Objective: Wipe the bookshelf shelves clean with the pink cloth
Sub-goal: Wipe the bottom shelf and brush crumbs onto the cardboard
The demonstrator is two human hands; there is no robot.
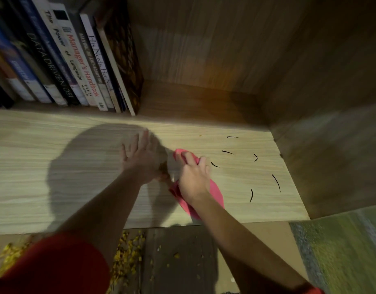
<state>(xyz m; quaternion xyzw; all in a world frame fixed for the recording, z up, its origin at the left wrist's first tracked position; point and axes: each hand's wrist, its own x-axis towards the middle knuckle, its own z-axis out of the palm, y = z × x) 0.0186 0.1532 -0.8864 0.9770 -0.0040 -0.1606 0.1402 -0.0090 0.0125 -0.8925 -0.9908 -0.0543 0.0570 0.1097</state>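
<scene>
On the shelf (55,166) lies the cloth (214,192), judged light, soft and limp, best taken bunched under the palm, and it is pinned beneath the right hand (193,179), its far edge gripped by curled fingers (188,157), while the left hand (140,160) is held open just beside, black marks (276,182) nearby.

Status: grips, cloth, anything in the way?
Left grip fingers spread, on shelf. Right grip holds pink cloth down on shelf. Black marks to its right; books back left, apart from cloth.
</scene>
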